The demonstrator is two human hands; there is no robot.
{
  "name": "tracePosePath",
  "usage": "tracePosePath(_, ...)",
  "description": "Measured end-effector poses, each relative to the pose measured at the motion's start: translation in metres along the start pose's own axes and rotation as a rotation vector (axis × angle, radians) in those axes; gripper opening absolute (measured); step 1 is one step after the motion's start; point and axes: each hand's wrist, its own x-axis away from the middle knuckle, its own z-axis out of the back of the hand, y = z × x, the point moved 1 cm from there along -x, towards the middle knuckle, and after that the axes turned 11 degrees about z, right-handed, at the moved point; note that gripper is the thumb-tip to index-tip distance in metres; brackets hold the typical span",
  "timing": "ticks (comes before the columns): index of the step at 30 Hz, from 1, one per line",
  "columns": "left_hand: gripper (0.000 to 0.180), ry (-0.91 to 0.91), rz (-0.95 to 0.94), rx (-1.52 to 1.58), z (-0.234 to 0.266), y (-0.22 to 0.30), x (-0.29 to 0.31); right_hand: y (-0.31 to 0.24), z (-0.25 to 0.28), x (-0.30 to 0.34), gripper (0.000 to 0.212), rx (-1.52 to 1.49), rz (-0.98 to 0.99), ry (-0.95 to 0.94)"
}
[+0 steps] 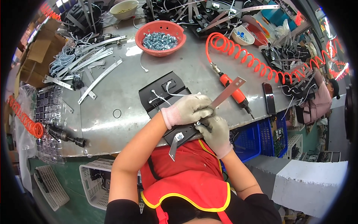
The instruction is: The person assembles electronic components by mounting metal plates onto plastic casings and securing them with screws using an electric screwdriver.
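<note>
A black metal plate assembly [164, 86] with white cables lies at the bench's front edge, reaching over it toward my red apron. My gloved left hand [190, 109] is closed around the lower end of a flat metal strip [228, 92] that slants up to the right. Close against it, my gloved right hand [216, 133] pinches a small silver fastener [197, 123] at the plate; whether bolt or nut is hard to tell. Nearer me, a bent metal bracket [174, 145] is fixed to the plate by another fastener [179, 136].
A red bowl [138, 37] of silver fasteners stands behind. Right lie a red air screwdriver [235, 91] with coiled hose [238, 52] and a phone [269, 98]. Metal strips [99, 80] and a black power tool [63, 133] lie left. A person in pink [317, 102] works far right.
</note>
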Motion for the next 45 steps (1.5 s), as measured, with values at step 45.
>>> tracePosePath(45, 0.018, -0.471, 0.424, 0.407, -0.008, -0.006, -0.005, 0.126, 0.067, -0.062, 0.079, 0.442, -0.362, -0.248)
